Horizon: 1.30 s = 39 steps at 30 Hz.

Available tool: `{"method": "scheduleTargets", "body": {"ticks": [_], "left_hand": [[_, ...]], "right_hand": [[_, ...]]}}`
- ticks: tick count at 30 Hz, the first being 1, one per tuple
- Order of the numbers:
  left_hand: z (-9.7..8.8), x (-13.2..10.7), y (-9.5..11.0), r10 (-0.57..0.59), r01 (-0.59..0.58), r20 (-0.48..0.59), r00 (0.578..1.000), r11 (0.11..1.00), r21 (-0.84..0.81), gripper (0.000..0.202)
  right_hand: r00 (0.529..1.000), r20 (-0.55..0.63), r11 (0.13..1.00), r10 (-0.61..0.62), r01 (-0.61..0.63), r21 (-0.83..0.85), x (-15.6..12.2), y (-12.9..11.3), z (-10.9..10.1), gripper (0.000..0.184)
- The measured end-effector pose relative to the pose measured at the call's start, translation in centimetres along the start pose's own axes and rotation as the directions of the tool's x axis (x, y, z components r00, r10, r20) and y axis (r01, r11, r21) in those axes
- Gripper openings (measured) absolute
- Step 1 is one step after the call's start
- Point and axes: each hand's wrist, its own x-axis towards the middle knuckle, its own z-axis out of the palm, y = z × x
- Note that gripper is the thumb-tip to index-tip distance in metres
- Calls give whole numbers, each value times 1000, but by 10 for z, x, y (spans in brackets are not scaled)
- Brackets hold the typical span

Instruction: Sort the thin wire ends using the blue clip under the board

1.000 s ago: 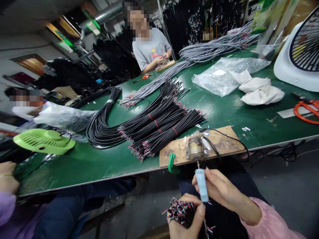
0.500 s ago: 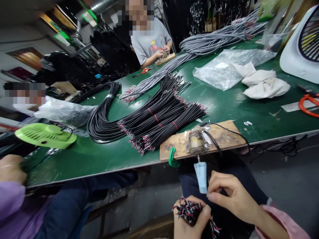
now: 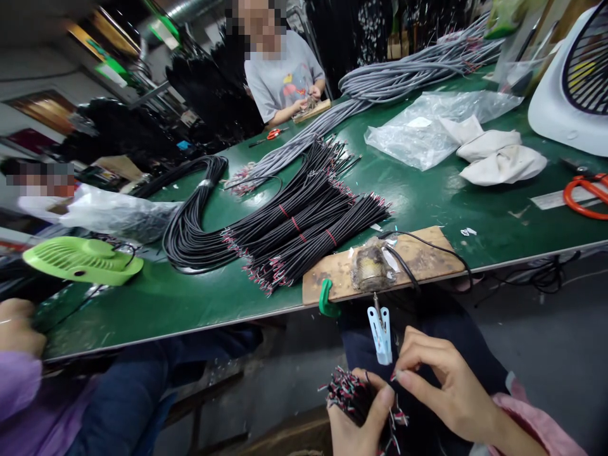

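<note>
At the bottom of the head view my left hand (image 3: 363, 421) is wrapped round a bundle of black cables (image 3: 349, 391) with red, white and green wire ends. Some ends hang out below my thumb. Just to its right, my right hand (image 3: 439, 380) pinches the small coloured wire end (image 3: 393, 376) of one cable. Above my hands a light-blue clothespin (image 3: 380, 335) hangs on the thin shaft of a small motor (image 3: 372, 267). The clothespin is apart from my fingers. The motor is fixed to a wooden board (image 3: 427, 247) at the table edge.
A green clamp (image 3: 327, 299) grips the board. On the green table (image 3: 422, 202) lie tied black cables (image 3: 304, 225), grey cables (image 3: 380, 82), a plastic bag (image 3: 403, 136), orange-handled scissors (image 3: 584, 196) and a green fan (image 3: 83, 259). One co-worker (image 3: 285, 76) sits opposite; another's hand (image 3: 19, 329) is at left.
The clothespin has turned on the shaft and now shows its two legs. My left hand has tilted slightly leftward with the bundle. A wire end now shows between my right fingertips.
</note>
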Motion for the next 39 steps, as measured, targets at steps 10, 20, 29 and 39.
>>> {"method": "scheduleTargets", "body": {"ticks": [10,20,29,39], "left_hand": [[7,-3,12,-41,52,100,994,992,-117,36],[13,-4,14,-106,117,78,991,979,-167,40],[12,-2,18,-125,140,82,989,965,-220,37],[12,-1,18,-88,110,105,991,968,-228,36]], "right_hand": [[995,0,995,-97,97,-29,0,3,-6,13],[990,-17,987,-136,134,-92,-4,7,9,17],[1000,-9,999,-13,12,-50,-8,7,12,15],[987,-116,992,-112,105,-63,-1,3,11,15]]}}
